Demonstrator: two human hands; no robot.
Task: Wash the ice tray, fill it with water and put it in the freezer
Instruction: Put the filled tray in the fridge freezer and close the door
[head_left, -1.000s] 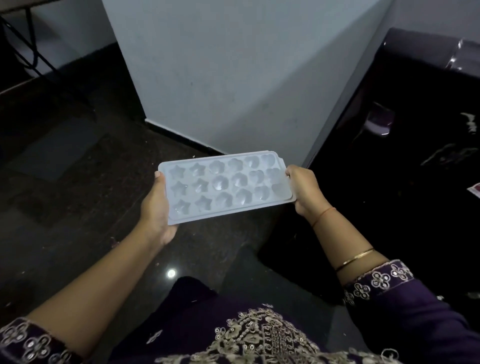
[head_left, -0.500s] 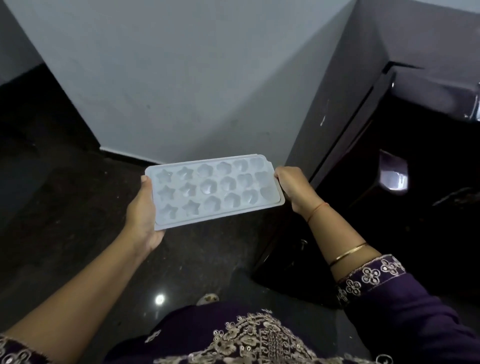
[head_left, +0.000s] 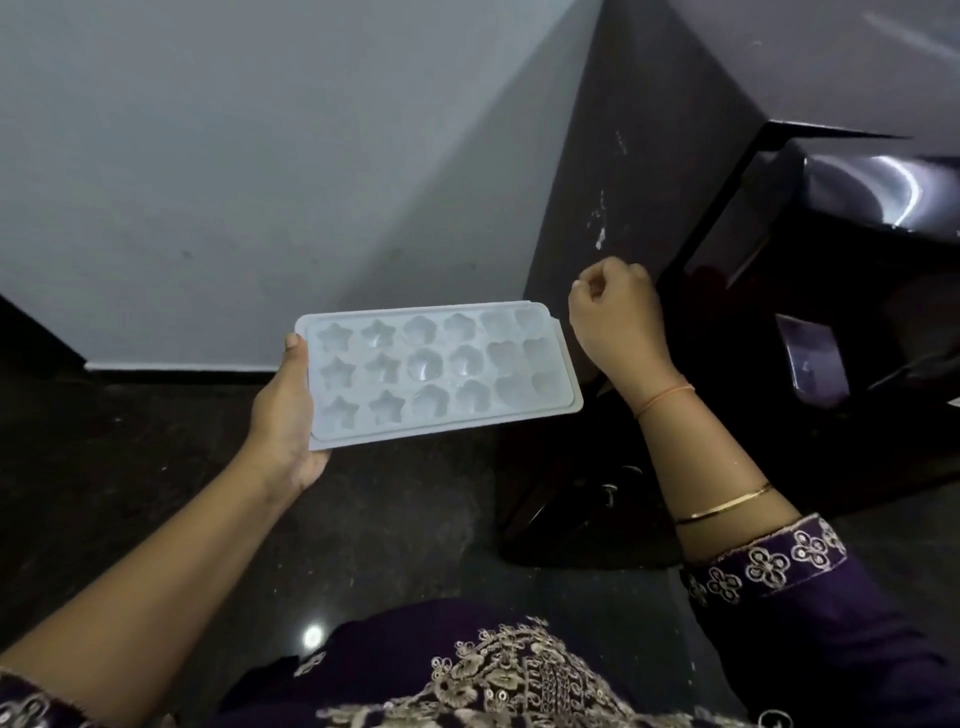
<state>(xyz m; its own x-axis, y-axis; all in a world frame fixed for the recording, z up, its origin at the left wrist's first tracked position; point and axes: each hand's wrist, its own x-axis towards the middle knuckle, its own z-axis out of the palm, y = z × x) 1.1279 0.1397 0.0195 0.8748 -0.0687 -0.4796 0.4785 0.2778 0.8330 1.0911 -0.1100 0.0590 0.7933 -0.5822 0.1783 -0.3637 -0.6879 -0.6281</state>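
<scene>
A white ice tray (head_left: 436, 371) with star, flower and heart cells is held level above the dark floor. Water glints in some middle cells. My left hand (head_left: 288, 410) grips its left end, thumb on the rim. My right hand (head_left: 613, 317) is off the tray, just right of its far right corner, fingers curled shut with nothing in them, near the edge of a dark refrigerator (head_left: 810, 374).
A pale wall (head_left: 260, 156) stands straight ahead, meeting a dark polished floor (head_left: 130, 493). The refrigerator's grey side panel (head_left: 623, 156) rises at centre right; its glossy dark front fills the right side. My embroidered purple garment (head_left: 498, 675) is at the bottom.
My right hand let go of the tray's right end and lifted toward the refrigerator edge. The left hand now holds the tray alone. The view swung right, closer to the refrigerator.
</scene>
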